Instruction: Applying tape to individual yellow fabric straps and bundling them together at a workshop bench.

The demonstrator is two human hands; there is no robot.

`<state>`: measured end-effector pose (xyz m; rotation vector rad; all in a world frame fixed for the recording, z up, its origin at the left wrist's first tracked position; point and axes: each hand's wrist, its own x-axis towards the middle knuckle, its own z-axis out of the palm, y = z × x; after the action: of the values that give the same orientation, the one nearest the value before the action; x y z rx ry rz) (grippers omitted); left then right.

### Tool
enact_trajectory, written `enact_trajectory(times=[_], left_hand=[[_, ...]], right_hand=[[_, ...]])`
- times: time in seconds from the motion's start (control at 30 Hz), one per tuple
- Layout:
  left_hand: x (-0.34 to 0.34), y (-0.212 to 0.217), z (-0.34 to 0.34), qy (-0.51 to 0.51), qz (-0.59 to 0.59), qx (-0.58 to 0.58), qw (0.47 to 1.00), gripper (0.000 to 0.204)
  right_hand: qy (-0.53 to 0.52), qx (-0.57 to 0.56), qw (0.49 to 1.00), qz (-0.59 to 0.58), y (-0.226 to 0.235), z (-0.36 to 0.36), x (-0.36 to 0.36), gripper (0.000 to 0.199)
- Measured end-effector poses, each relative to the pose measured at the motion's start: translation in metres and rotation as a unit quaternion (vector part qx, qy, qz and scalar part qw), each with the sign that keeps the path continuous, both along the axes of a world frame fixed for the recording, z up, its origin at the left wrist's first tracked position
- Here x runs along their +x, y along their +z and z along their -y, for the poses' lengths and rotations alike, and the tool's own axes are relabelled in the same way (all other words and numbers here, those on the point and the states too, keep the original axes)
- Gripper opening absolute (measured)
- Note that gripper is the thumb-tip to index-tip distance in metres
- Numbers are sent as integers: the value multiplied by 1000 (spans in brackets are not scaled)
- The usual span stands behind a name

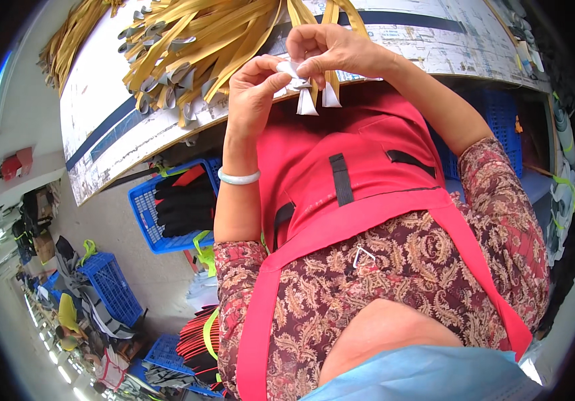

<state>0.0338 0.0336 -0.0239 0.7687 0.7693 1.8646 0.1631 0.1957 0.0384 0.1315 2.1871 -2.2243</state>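
Observation:
My left hand (254, 87) and my right hand (341, 52) meet at the table's near edge, fingertips close together. Between them is a small silvery-grey tab (289, 69), pinched by thumb and fingers on both sides. Yellow tape strips (333, 15) run from beyond the right hand toward me. Two more grey tabs, a folded one (306, 102) and another (331, 97), hang below the hands in front of my red apron (361, 150). Fingers partly cover how the held tab joins its strip. A pale bangle (239, 177) circles my left wrist.
A large pile of yellow strips (200, 40) with grey ends lies on the white table (100, 130), left of my hands. Below its edge stands a blue crate (144, 207) with black cloth. Further left are another blue crate (110, 284) and people (67, 314).

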Motion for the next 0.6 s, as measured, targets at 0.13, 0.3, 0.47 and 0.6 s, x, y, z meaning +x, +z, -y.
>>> enact_trajectory(times=[0.13, 0.3, 0.47, 0.6], left_hand=[[3, -3, 4, -1, 38, -37, 999, 10], [15, 12, 6, 155, -141, -93, 973, 7], [30, -6, -11, 379, -526, -131, 750, 15], [13, -9, 4, 210, -231, -131, 941, 16]], right_hand=[[12, 18, 999, 42, 3, -1, 2, 16], [-29, 92, 995, 24, 1, 10, 3, 13], [-238, 468, 826, -206, -36, 32, -13, 11], [-194, 145, 963, -116, -38, 21, -4, 6]])
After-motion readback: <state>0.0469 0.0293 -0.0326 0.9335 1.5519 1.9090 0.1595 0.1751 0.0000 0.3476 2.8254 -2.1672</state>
